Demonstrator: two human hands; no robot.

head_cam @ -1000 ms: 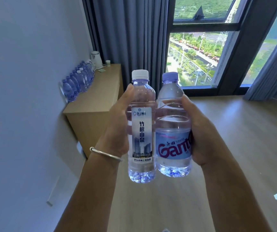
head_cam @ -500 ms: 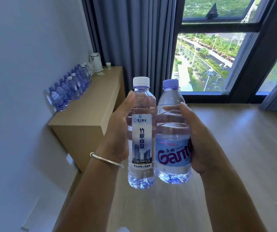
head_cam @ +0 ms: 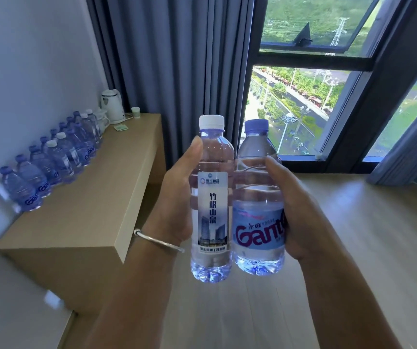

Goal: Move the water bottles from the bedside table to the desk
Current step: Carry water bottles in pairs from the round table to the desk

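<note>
Here the person holds two water bottles upright in front of the chest, one in each hand, their sides touching. The left hand [head_cam: 177,197] is wrapped round the white-capped bottle [head_cam: 211,197], thumb lying up along its shoulder and the fingers hidden behind it; a thin silver bangle [head_cam: 158,241] circles that wrist. The right hand [head_cam: 300,210] grips the blue-capped bottle [head_cam: 257,197] — its thumb curls across the clear upper part, and the palm covers the right end of the blue label with its purple lettering. Both bottles are sealed and full of water, and both hang in the air above the wooden floor [head_cam: 366,248], not resting on anything.

To the left stands the desk [head_cam: 96,210], a light wood top set against the white wall [head_cam: 26,59]. A long row of bottles [head_cam: 51,162] lines the wall edge of the desk, most with blue caps, a few with white. At the far end of the row sit a white kettle [head_cam: 112,107] and a small pale cup [head_cam: 135,112], with a little green packet [head_cam: 121,127] lying flat just before them.

Behind the held bottles hang grey-blue curtains [head_cam: 177,71], and beside them a dark-framed window [head_cam: 315,96] looks down on trees and a road. The bedside table is out of view.
</note>
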